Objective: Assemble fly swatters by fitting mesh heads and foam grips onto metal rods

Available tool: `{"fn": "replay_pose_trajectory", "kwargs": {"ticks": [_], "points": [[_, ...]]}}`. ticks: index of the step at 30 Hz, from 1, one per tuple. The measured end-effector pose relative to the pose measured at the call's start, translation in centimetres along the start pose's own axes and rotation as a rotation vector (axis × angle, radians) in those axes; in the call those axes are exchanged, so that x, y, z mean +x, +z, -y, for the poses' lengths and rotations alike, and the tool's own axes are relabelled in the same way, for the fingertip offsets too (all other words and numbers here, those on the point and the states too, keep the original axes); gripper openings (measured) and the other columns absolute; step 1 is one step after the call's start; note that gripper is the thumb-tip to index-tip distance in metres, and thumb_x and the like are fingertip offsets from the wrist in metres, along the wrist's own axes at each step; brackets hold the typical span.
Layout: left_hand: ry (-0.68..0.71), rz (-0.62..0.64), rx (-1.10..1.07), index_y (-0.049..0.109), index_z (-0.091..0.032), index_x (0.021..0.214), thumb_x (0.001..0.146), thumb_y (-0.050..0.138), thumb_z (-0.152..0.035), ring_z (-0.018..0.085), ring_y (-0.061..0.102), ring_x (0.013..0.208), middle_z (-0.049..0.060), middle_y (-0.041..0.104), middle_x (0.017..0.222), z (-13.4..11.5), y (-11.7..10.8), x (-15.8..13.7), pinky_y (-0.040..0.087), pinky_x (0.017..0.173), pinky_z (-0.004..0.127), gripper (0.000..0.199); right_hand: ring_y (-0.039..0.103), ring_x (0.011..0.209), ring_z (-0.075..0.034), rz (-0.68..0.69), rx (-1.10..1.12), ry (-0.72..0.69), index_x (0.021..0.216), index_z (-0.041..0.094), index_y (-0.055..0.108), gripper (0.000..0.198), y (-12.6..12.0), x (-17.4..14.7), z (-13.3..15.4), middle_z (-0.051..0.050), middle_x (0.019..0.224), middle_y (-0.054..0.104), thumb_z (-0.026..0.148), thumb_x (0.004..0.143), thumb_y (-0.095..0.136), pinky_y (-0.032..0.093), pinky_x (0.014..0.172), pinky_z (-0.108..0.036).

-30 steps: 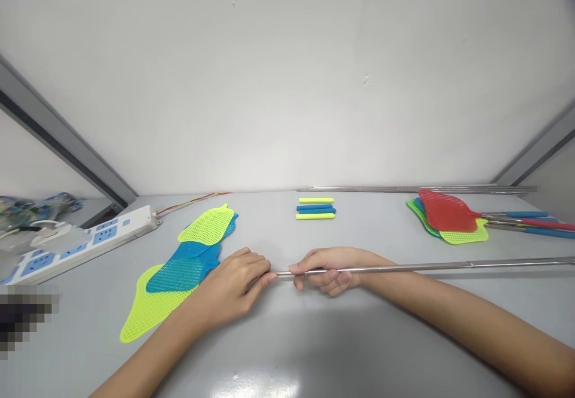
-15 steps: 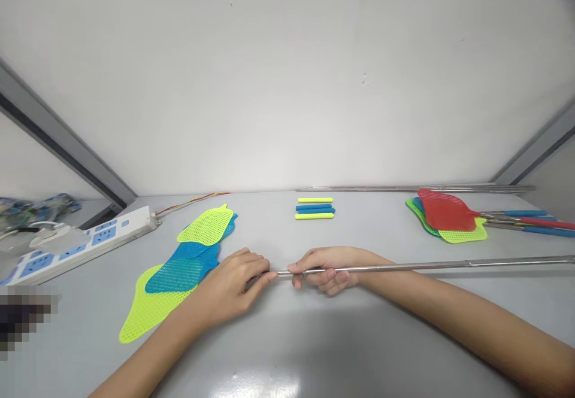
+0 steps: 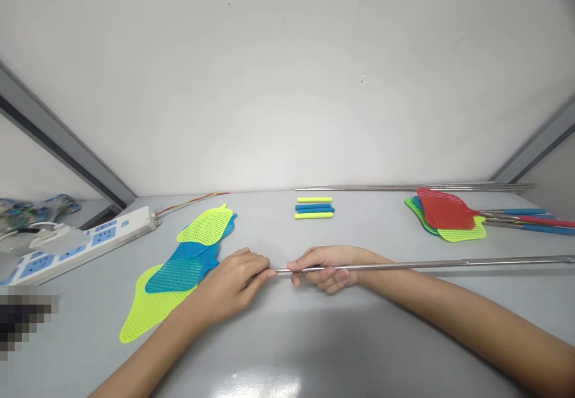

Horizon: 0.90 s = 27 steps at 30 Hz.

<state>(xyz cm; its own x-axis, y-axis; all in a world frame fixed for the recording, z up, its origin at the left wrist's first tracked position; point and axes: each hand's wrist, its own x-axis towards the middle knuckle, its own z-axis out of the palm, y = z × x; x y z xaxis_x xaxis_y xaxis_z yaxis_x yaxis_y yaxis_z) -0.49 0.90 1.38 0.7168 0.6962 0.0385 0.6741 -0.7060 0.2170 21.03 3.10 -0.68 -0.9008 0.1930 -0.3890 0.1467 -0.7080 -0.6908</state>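
A long metal telescopic rod [image 3: 431, 264] runs sideways above the grey table, its thicker end reaching the right edge of the view. My left hand [image 3: 240, 278] is closed round the rod's thin left end, so the tip is hidden. Just to the right, my right hand [image 3: 323, 269] grips the same rod between thumb and curled fingers. Left of my left hand lie flyswatter heads: a small yellow one [image 3: 206, 225] on top, a blue one [image 3: 177, 269] in the middle and a larger yellow one [image 3: 144, 308] beneath.
Yellow and blue handle sleeves [image 3: 314, 207] lie at the table's back. Several metal rods [image 3: 404, 188] rest along the wall. At right are flyswatters with handles, a red one [image 3: 447, 209] uppermost. A white power strip [image 3: 121, 224] with plugs lies at left.
Almost nothing differs. Both hands keep their hold on the rod in the same place, and the view has shifted very slightly.
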Motion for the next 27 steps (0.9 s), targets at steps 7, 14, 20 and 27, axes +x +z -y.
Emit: {"fn": "replay_pose_trajectory", "kwargs": {"ticks": [7,14,20,27], "points": [[-0.041,0.024,-0.031,0.04,-0.018,0.065,0.086,0.026,-0.031,0.012,0.043,0.065,-0.002,0.046,0.062,0.23,0.33,-0.02,0.031,0.06,0.024,0.029,0.018,0.026,-0.001,0.022,0.031,-0.004,0.087,0.01,0.051,0.022,-0.2,0.06,0.03,0.011,0.037,0.026,0.03,0.08,0.044,0.021,0.023,-0.01],[-0.024,0.005,0.006,0.041,-0.018,0.064,0.085,0.028,-0.032,0.012,0.042,0.063,-0.002,0.048,0.062,0.18,0.23,0.04,0.031,0.06,0.025,0.029,0.018,0.026,-0.001,0.023,0.035,-0.004,0.087,0.01,0.051,0.022,-0.22,0.07,0.0,0.011,0.037,0.025,0.03,0.08,0.045,0.02,0.023,-0.01],[-0.026,-0.025,-0.019,0.042,-0.018,0.063,0.085,0.029,-0.031,0.013,0.043,0.063,-0.001,0.049,0.061,0.13,0.32,0.07,0.031,0.06,0.025,0.029,0.017,0.027,-0.002,0.035,0.033,-0.006,0.088,0.01,0.051,0.023,-0.28,0.09,-0.07,0.011,0.037,0.024,0.03,0.08,0.044,0.02,0.022,-0.011],[-0.038,-0.023,-0.012,0.042,-0.018,0.063,0.085,0.029,-0.032,0.013,0.044,0.064,-0.002,0.048,0.061,0.13,0.35,0.07,0.031,0.06,0.024,0.029,0.016,0.027,-0.002,0.034,0.034,-0.008,0.088,0.01,0.052,0.023,-0.33,0.0,0.15,0.011,0.037,0.023,0.03,0.08,0.044,0.019,0.023,-0.011]]}}
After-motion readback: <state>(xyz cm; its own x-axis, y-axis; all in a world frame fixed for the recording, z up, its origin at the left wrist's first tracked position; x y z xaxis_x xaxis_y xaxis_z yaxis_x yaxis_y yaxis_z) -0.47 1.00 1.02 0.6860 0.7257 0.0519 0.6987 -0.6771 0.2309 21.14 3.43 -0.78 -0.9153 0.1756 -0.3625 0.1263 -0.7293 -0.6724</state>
